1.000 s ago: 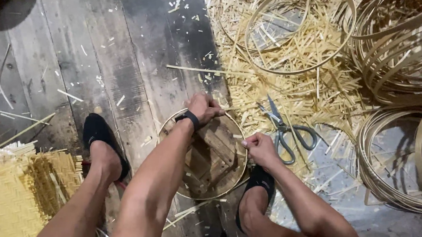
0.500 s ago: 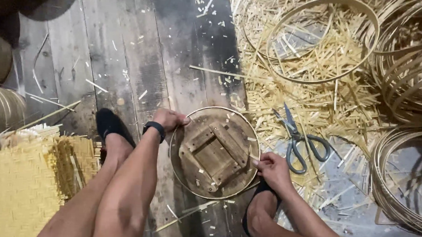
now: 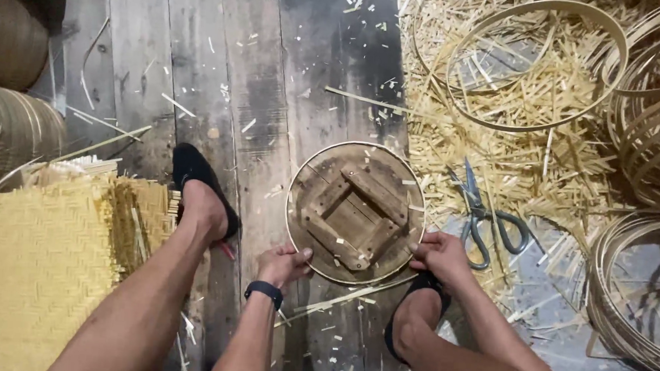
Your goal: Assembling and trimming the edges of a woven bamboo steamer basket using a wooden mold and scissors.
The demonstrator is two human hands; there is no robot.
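One round wooden form (image 3: 355,213), ringed by a thin bamboo hoop (image 3: 324,156), lies flat on the dark floorboards (image 3: 223,67) between the person's feet. The left hand (image 3: 283,263) grips its lower left edge, fingers curled together over the rim; the right hand (image 3: 441,255) pinches the lower right edge. Scissors (image 3: 487,212) lie just right, on bamboo shavings (image 3: 542,163). A woven mat (image 3: 36,260) sits at left.

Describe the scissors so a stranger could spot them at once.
Start at the round wooden form held on the dark plank floor. Just right of it, by the right hand, lie the scissors on straw-coloured offcuts: the only dark metal thing there.
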